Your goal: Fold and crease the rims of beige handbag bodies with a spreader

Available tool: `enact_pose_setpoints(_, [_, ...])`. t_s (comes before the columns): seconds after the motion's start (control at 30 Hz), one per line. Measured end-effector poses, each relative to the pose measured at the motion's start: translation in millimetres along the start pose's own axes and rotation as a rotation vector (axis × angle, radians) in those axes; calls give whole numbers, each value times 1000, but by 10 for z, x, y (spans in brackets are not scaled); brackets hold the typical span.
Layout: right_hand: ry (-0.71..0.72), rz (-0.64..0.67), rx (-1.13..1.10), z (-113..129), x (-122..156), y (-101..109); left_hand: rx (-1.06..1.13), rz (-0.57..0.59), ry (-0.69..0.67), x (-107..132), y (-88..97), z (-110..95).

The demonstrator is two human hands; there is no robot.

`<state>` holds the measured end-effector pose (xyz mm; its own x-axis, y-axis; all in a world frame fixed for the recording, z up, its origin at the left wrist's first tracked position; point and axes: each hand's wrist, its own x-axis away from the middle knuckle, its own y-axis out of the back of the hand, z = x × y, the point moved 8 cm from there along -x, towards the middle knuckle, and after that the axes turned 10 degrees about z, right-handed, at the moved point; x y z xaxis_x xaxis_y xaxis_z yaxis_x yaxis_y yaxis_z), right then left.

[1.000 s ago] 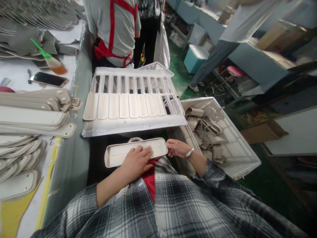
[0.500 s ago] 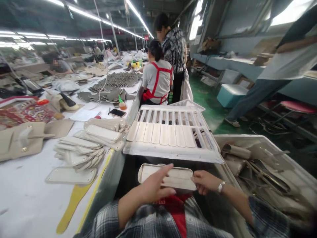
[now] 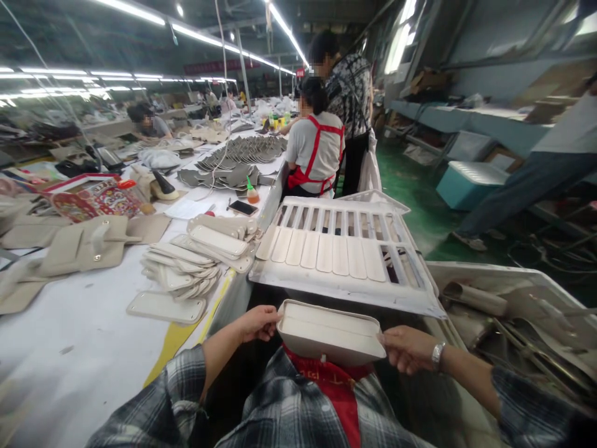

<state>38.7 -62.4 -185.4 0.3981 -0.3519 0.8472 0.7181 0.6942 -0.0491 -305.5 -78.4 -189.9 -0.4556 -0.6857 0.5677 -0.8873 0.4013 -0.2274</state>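
Left fingers [image 3: 269,314] moved to case [image 3: 330,328] end, beige pieces [image 3: 476,300] in crate [image 3: 517,283]

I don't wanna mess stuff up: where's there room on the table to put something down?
The white table is mostly bare in front, left of the yellow piece, except small scraps. Behind, it's crowded with pale strips and tan pieces. A pale case fills the gap between left hand and right hand.

Layout around the workpiece [image 3: 333,326].
Table [image 3: 88,367] at left, stacked panels [image 3: 180,269] on it (phone [image 3: 243,208] beyond them); slotted rack [image 3: 345,292] ahead, flat strips [image 3: 318,253] across it; crate [image 3: 494,269] at right, parts [image 3: 476,298] inside.
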Motion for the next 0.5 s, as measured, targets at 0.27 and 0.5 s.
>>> enact_pose_setpoints(0.27, [-51,135,87,-27,-188,108,-231,128,189,-117,69,-147])
enact_pose_setpoints(0.5, [-48,169,68,-58,-286,97,-310,161,236,-253,80,-181])
